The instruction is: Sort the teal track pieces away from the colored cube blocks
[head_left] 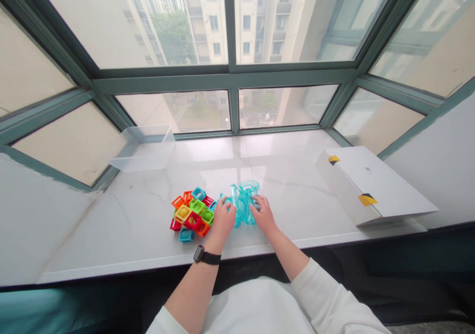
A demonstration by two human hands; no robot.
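A loose pile of see-through turquoise plastic pieces point(243, 205), some curved like track parts, lies on the white sill between my hands. My left hand point(224, 217), with a black watch on its wrist, rests at the pile's left side, fingers bent but apart. From the right, my right hand point(264, 214) touches the pile with its fingers spread. Neither hand visibly grips a piece, though the fingertips are partly hidden among them. Just left of my left hand sits a heap of colourful cube-shaped frame blocks point(192, 211) in red, orange, yellow, green and blue.
A clear plastic bin point(148, 163) stands at the back left by the window. To the right is a white box point(378, 185) with yellow and black tabs. Green window frames point(208, 82) enclose the marble-look sill point(111, 225), whose front edge runs close to me.
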